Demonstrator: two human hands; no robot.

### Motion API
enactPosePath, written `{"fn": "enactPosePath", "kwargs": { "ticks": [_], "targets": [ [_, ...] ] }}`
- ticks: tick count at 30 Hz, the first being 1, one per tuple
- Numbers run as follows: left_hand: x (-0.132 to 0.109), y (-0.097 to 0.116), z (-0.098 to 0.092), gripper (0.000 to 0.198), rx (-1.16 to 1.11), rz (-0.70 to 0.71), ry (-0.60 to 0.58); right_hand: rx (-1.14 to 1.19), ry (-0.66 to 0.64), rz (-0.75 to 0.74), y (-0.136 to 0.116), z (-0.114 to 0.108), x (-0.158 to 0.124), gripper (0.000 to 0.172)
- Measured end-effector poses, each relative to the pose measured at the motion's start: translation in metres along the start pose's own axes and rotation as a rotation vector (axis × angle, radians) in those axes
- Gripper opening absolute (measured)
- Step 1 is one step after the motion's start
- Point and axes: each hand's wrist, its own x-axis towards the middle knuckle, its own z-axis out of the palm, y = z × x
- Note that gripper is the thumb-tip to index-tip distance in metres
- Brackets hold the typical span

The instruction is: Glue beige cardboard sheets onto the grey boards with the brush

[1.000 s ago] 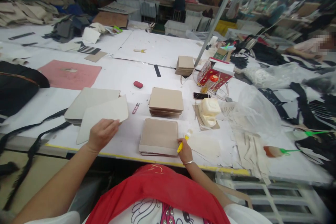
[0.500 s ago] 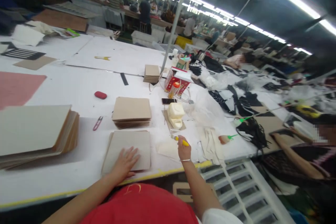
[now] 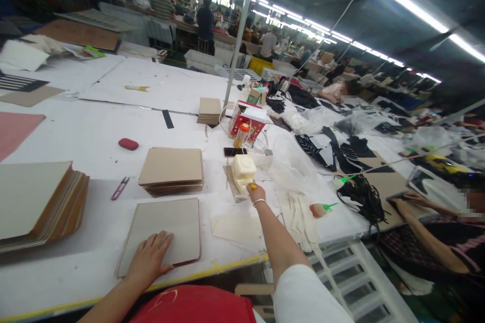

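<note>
My left hand (image 3: 150, 257) lies with spread fingers on a grey board stack (image 3: 170, 227) near the table's front edge. A yellow-handled brush (image 3: 253, 187) is gripped in my right hand (image 3: 256, 195); its tip is hidden at the cream-coloured container (image 3: 243, 167). Behind the grey boards sits a stack of brown boards (image 3: 172, 166). Pale fabric pieces (image 3: 237, 227) lie to the right of the grey boards.
A thick board stack (image 3: 34, 202) stands at the left, with pink snips (image 3: 120, 188) and a red case (image 3: 128, 144) nearby. Behind the container are a phone (image 3: 235, 152) and a red box (image 3: 248, 123). A glue bottle (image 3: 320, 210) and a co-worker's hands (image 3: 403, 202) are at the right.
My right hand has moved forward with the brush, up to the container. My left hand stays on the grey boards. The view has shifted slightly, so table items appear lower and further left.
</note>
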Motion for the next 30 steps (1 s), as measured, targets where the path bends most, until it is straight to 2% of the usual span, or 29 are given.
{"fn": "enactPosePath", "kwargs": {
  "ticks": [6, 10, 13, 14, 17, 20, 22, 23, 25, 27, 30],
  "targets": [
    [0.001, 0.003, 0.0, 0.068, -0.019, -0.02, -0.015, 0.031, -0.051, -0.096, 0.005, -0.006, -0.006, 0.031],
    [0.004, 0.002, -0.008, 0.068, -0.08, -0.036, -0.021, 0.073, -0.085, -0.196, 0.011, -0.007, -0.011, 0.027],
    [0.019, -0.004, -0.024, 0.057, -0.137, 0.034, 0.108, 0.138, -0.086, -0.241, 0.024, -0.002, -0.011, 0.027],
    [0.027, -0.006, -0.032, 0.052, -0.141, 0.068, 0.185, 0.202, -0.067, -0.196, 0.027, 0.0, -0.011, 0.028],
    [0.058, -0.01, -0.062, 0.047, -0.11, 0.153, 0.395, 0.507, -0.009, 0.107, 0.023, 0.003, -0.009, 0.035],
    [0.092, -0.011, -0.091, 0.055, -0.059, 0.176, 0.455, 0.957, 0.106, 0.3, -0.021, 0.001, -0.006, 0.032],
    [0.112, -0.01, -0.103, 0.06, -0.033, 0.148, 0.423, 1.234, 0.134, 0.322, -0.071, 0.003, -0.002, 0.028],
    [0.119, -0.01, -0.107, 0.062, -0.024, 0.129, 0.395, 1.31, 0.093, 0.316, -0.1, 0.006, 0.0, 0.028],
    [0.13, -0.009, -0.109, 0.061, -0.018, 0.093, 0.343, 1.343, -0.027, 0.248, -0.159, 0.017, 0.004, 0.028],
    [0.133, -0.009, -0.11, 0.057, -0.028, 0.07, 0.317, 1.257, -0.213, 0.108, -0.212, 0.033, 0.006, 0.027],
    [0.132, -0.011, -0.114, 0.052, -0.056, 0.073, 0.307, 1.095, -0.388, -0.046, -0.27, 0.063, 0.008, 0.026]
  ]
}}
